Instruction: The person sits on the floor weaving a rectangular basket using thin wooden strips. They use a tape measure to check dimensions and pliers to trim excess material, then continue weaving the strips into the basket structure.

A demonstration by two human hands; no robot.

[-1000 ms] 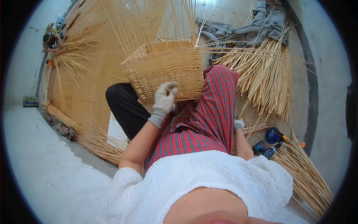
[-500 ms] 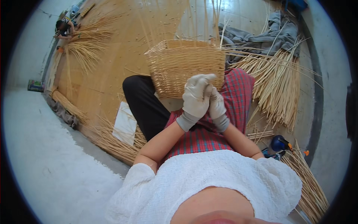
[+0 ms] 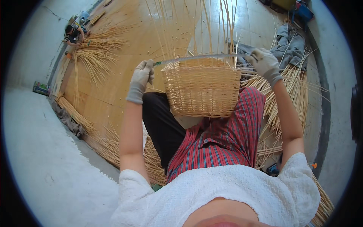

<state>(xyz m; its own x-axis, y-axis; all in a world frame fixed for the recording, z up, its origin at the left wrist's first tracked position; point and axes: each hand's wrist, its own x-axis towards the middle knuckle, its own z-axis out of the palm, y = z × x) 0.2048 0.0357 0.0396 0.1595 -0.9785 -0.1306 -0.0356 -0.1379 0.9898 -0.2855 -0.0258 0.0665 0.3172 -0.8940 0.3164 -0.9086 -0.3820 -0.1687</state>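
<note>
A woven wicker basket (image 3: 202, 90) rests against my bent knees, with long uncut stakes rising from its far side. Across its top edge runs a thin grey band, a tape measure (image 3: 189, 58) by its look, with a green bit at its left end. My gloved left hand (image 3: 142, 78) is closed on that end, just left of the basket. At the other end, beyond the basket's right corner, my gloved right hand (image 3: 265, 65) pinches the band. Both arms are stretched forward.
Bundles of wicker rods (image 3: 291, 98) lie on the right by a grey cloth (image 3: 291, 43); more rods (image 3: 102, 142) lie at the left. Loose weavers stick out rightward from the basket. At the far left another person (image 3: 73, 36) sits beside a rod pile (image 3: 98, 53).
My hands were together in front of the basket; now they are spread wide with the tape measure stretched between them. The basket appears lower in the view.
</note>
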